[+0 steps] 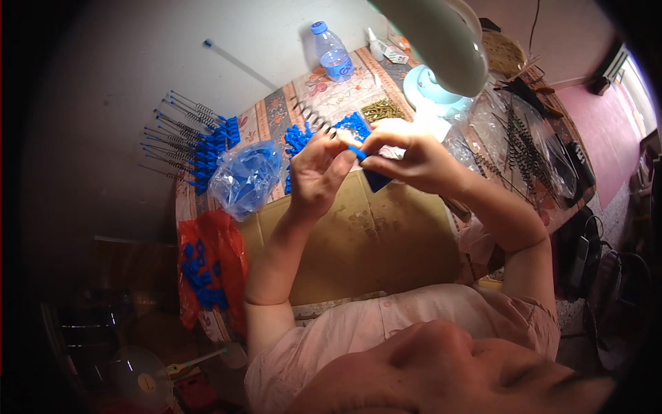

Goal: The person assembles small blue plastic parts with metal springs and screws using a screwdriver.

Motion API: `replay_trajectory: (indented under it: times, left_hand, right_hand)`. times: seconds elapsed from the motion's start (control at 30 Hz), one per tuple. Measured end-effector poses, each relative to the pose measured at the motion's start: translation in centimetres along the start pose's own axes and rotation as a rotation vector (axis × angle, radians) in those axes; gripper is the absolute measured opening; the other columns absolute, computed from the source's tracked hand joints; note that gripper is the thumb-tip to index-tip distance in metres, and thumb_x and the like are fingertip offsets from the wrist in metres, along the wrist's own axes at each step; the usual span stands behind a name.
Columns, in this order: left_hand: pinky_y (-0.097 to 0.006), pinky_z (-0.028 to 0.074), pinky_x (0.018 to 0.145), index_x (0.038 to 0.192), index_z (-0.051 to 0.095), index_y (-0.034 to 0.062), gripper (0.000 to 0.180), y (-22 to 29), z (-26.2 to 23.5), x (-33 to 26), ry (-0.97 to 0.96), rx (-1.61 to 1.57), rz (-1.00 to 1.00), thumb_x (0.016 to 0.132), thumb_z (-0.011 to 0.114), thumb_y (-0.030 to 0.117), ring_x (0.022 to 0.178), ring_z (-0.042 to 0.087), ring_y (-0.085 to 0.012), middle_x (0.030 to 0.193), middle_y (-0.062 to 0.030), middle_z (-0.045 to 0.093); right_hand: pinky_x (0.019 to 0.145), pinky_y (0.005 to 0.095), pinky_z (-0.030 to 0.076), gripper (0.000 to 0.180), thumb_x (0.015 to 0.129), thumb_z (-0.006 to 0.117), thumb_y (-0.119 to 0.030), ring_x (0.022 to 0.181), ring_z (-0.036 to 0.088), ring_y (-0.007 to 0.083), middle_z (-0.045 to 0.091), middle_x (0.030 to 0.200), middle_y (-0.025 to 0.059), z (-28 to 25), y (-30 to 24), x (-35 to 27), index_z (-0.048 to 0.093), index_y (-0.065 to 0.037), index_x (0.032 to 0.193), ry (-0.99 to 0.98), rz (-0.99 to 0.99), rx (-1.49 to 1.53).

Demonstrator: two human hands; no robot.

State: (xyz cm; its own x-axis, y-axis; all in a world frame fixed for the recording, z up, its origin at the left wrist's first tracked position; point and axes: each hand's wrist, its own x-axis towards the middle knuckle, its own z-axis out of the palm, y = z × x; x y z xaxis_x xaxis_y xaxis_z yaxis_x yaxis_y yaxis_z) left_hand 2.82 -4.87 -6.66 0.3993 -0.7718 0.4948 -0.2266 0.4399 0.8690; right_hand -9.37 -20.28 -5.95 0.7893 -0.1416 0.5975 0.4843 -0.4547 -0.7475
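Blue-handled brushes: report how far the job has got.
Done: a row of finished brushes with blue handles lies at the table's left edge. In hand: the left hand holds a wire brush while the right hand holds a blue handle at its end. Left: bare wire brushes on the right and loose blue handles in a clear bag.

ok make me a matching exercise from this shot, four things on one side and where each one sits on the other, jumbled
Things:
1. water bottle
2. red bag
3. clear bag of blue parts
4. finished brushes with blue handles

Places:
A. fanned out at the table's left edge
B. far side of the table, upright
C. hanging below the table's near left corner
D. on the table, just left of the left hand

Pairs: 1-B, 2-C, 3-D, 4-A
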Motion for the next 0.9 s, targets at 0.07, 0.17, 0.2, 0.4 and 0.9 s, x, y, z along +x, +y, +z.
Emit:
replay_trajectory:
  times: [0.07, 0.17, 0.2, 0.4, 0.9]
  left_hand:
    - [-0.026, 0.045, 0.086, 0.100, 0.064, -0.0038, 0.012, 0.4, -0.9, -1.3, 0.002, 0.140, 0.021, 0.089, 0.061, 0.000, 0.096, 0.056, -0.0113, 0.102, -0.0057, 0.059]
    - [-0.028, 0.045, 0.087, 0.097, 0.066, -0.0003, 0.011, 1.3, -1.7, -2.7, -0.029, 0.224, 0.026, 0.086, 0.065, 0.002, 0.095, 0.058, -0.0159, 0.095, -0.0076, 0.061]
    - [-0.028, 0.045, 0.087, 0.097, 0.066, -0.0003, 0.011, 1.4, -2.1, -2.9, -0.024, 0.220, 0.027, 0.086, 0.065, 0.002, 0.095, 0.058, -0.0159, 0.095, -0.0076, 0.061]
    - [-0.032, 0.046, 0.084, 0.092, 0.065, 0.0009, 0.012, 2.2, -3.5, -5.9, -0.050, 0.589, 0.022, 0.080, 0.064, -0.003, 0.090, 0.059, -0.0195, 0.093, -0.0094, 0.062]
    - [-0.033, 0.048, 0.073, 0.088, 0.063, 0.0004, 0.011, -1.8, -5.8, -11.1, 0.040, 0.620, 0.097, 0.079, 0.069, 0.000, 0.080, 0.058, -0.0251, 0.086, -0.0108, 0.059]
  right_hand:
    - [0.065, 0.0377, 0.047, 0.014, 0.077, 0.074, -0.010, 0.071, 0.060, 0.0290, 0.062, 0.075, 0.0114, 1.0, 0.1, -0.2, 0.065, -0.005, 0.086, 0.002, -0.107, -0.041]
    - [0.067, 0.0374, 0.045, 0.016, 0.076, 0.074, -0.010, 0.076, 0.060, 0.0272, 0.061, 0.078, 0.0091, 2.6, 0.9, -0.7, 0.065, -0.006, 0.088, -0.046, -0.144, -0.087]
    - [0.069, 0.0377, 0.045, 0.015, 0.077, 0.073, -0.010, 0.076, 0.060, 0.0273, 0.062, 0.078, 0.0094, 3.0, 1.0, -0.9, 0.065, -0.006, 0.088, -0.071, -0.138, -0.075]
    - [0.071, 0.0375, 0.046, 0.013, 0.074, 0.071, -0.006, 0.079, 0.061, 0.0288, 0.063, 0.080, 0.0104, 5.3, 1.5, -1.1, 0.064, -0.005, 0.085, -0.179, -0.130, -0.079]
    - [0.078, 0.0386, 0.047, 0.013, 0.077, 0.071, -0.008, 0.087, 0.058, 0.0294, 0.063, 0.083, 0.0123, 11.1, 4.6, -3.7, 0.065, -0.002, 0.086, -0.229, 0.138, -0.030]
